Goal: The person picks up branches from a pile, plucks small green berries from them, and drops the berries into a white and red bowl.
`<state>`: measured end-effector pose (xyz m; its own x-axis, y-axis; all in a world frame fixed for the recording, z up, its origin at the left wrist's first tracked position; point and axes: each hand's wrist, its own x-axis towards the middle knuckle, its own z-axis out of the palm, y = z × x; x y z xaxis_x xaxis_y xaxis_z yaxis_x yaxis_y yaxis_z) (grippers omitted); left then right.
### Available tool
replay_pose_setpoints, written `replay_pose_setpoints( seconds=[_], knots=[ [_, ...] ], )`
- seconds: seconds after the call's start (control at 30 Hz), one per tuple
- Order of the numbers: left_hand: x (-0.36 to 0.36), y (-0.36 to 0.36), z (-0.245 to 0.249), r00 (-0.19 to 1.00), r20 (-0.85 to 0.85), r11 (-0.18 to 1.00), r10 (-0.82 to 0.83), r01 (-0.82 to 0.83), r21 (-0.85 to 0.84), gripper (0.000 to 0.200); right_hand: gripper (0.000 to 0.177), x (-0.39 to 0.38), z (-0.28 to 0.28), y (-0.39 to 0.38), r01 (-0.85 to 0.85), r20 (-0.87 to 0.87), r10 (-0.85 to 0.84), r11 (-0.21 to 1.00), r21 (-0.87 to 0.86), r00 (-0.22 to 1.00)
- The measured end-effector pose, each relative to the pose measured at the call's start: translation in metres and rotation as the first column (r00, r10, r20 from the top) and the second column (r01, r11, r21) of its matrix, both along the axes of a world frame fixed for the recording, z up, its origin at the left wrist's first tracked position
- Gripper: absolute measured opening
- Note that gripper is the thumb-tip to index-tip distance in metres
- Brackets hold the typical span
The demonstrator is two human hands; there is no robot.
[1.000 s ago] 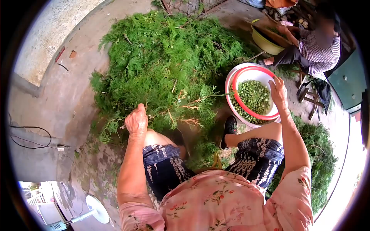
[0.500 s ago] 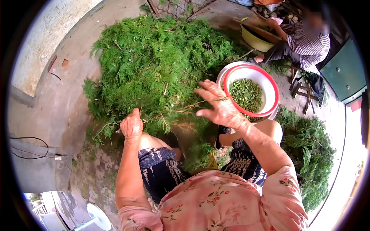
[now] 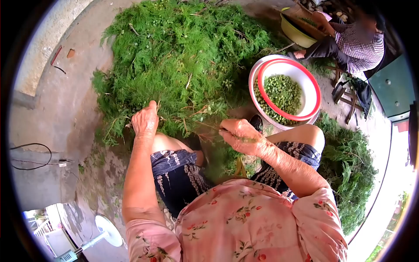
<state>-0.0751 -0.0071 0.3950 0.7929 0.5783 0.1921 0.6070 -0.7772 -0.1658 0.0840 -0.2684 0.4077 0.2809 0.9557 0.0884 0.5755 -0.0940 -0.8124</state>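
A large pile of green branches (image 3: pixel 174 65) with small round fruits lies in front of me. My left hand (image 3: pixel 145 120) is closed on a branch at the near left edge of the pile. Over the near right side, my right hand (image 3: pixel 244 136) has its fingers closed at the end of a thin brown twig of that branch. Just beyond my right hand, a red-rimmed white bowl (image 3: pixel 317 94) holds green fruits and rests tilted in a wider pale basin (image 3: pixel 252 83), which also has fruits in it.
Another person (image 3: pixel 362 46) sits at the upper right by a yellow-green basin (image 3: pixel 297 32). A wooden stool (image 3: pixel 349 102) stands below them. More cut branches (image 3: pixel 349 174) lie to my right. A black cable (image 3: pixel 49 153) loops at the left, and a white fan (image 3: pixel 109 231) stands lower left.
My right hand has moved down and left, away from the bowl, and its spread fingers have closed at the twig. My left hand keeps its hold. The view has shifted slightly.
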Motion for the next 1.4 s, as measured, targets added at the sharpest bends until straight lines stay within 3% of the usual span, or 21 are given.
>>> replay_pose_setpoints(
  seconds=[0.13, 0.27, 0.4, 0.43, 0.5, 0.6, 0.67, 0.7, 0.73, 0.8, 0.83, 0.9, 1.0, 1.07, 1.13, 1.2, 1.27, 1.4],
  knots=[
    [0.001, 0.0, 0.0, 0.992, -0.021, 0.992, -0.122, 0.121, -0.034, 0.007, 0.012, -0.01, 0.009, -0.02, -0.085, 0.061, 0.08, 0.993, 0.083, 0.995],
    [0.006, -0.008, -0.002, 0.954, -0.011, 0.952, -0.299, 0.298, -0.069, 0.01, 0.013, -0.009, 0.019, -0.043, -0.102, 0.092, 0.097, 0.994, 0.045, 0.991],
    [0.009, -0.012, -0.007, 0.933, -0.005, 0.931, -0.359, 0.358, -0.077, 0.011, 0.011, -0.005, 0.025, -0.055, -0.173, -0.191, 0.155, 0.981, -0.083, 0.969],
    [0.009, -0.013, -0.007, 0.926, 0.0, 0.924, -0.376, 0.376, -0.069, 0.012, 0.01, -0.009, 0.006, -0.057, -0.164, -0.081, 0.166, 0.986, 0.032, 0.983],
    [0.01, -0.017, -0.007, 0.893, 0.04, 0.891, -0.449, 0.451, -0.053, 0.013, 0.008, -0.008, 0.005, -0.066, -0.191, -0.131, 0.19, 0.982, 0.002, 0.973],
    [0.012, -0.024, 0.0, 0.883, -0.02, 0.881, -0.469, 0.465, -0.09, 0.012, 0.007, -0.005, 0.007, -0.074, -0.232, -0.07, 0.235, 0.972, 0.044, 0.97],
    [0.008, -0.014, -0.006, 0.943, -0.094, 0.943, -0.32, 0.308, -0.126, 0.012, 0.007, 0.001, 0.026, -0.092, -0.216, -0.141, 0.213, 0.976, -0.01, 0.967],
    [0.002, -0.007, -0.006, 0.943, -0.002, 0.938, -0.333, 0.331, -0.107, 0.013, 0.008, 0.008, 0.029, -0.102, -0.26, 0.172, 0.259, 0.965, -0.017, 0.95],
    [-0.004, -0.002, -0.006, 0.934, 0.09, 0.932, -0.345, 0.352, -0.089, 0.015, 0.008, 0.012, 0.036, -0.11, -0.175, 0.278, 0.155, 0.983, 0.047, 0.948],
    [-0.012, 0.004, -0.007, 0.948, 0.11, 0.951, -0.297, 0.305, -0.056, 0.022, 0.008, 0.029, 0.053, -0.122, 0.004, 0.29, 0.019, 0.997, -0.077, 0.957],
    [-0.011, 0.005, -0.008, 0.972, 0.099, 0.97, -0.215, 0.224, -0.094, 0.03, 0.011, 0.038, 0.06, -0.123, 0.18, 0.28, -0.135, 0.973, -0.145, 0.95],
    [-0.01, 0.0, -0.007, 0.991, 0.088, 0.991, -0.103, 0.11, -0.08, 0.026, 0.016, 0.065, 0.054, -0.127, 0.391, 0.309, -0.335, 0.91, -0.139, 0.89],
    [-0.008, -0.003, -0.007, 0.998, 0.056, 0.997, -0.026, 0.03, -0.076, 0.023, 0.029, 0.135, -0.013, -0.138, 0.625, 0.163, -0.62, 0.78, 0.03, 0.767],
    [-0.007, -0.005, -0.008, 0.996, 0.078, 0.995, -0.053, 0.059, -0.082, 0.022, 0.035, 0.165, -0.037, -0.135, 0.698, 0.245, -0.724, 0.689, 0.196, 0.645],
    [-0.002, -0.011, -0.005, 0.985, 0.133, 0.99, -0.107, 0.118, -0.08, 0.021, 0.036, 0.18, -0.039, -0.133, 0.67, 0.466, -0.703, 0.691, 0.269, 0.537],
    [0.003, -0.013, -0.002, 0.991, 0.08, 0.99, -0.107, 0.114, -0.085, 0.019, 0.027, 0.181, -0.023, -0.126, 0.745, 0.253, -0.749, 0.654, 0.132, 0.613],
    [0.008, -0.019, 0.001, 0.993, 0.038, 0.99, -0.107, 0.111, -0.093, 0.019, 0.02, 0.186, -0.031, -0.121, 0.727, 0.326, -0.818, 0.573, 0.378, 0.474],
    [0.011, -0.021, 0.003, 0.994, -0.024, 0.989, -0.107, 0.104, -0.101, 0.022, 0.02, 0.206, -0.035, -0.124, 0.86, 0.247, -0.924, 0.367, 0.355, 0.293]
  ],
)
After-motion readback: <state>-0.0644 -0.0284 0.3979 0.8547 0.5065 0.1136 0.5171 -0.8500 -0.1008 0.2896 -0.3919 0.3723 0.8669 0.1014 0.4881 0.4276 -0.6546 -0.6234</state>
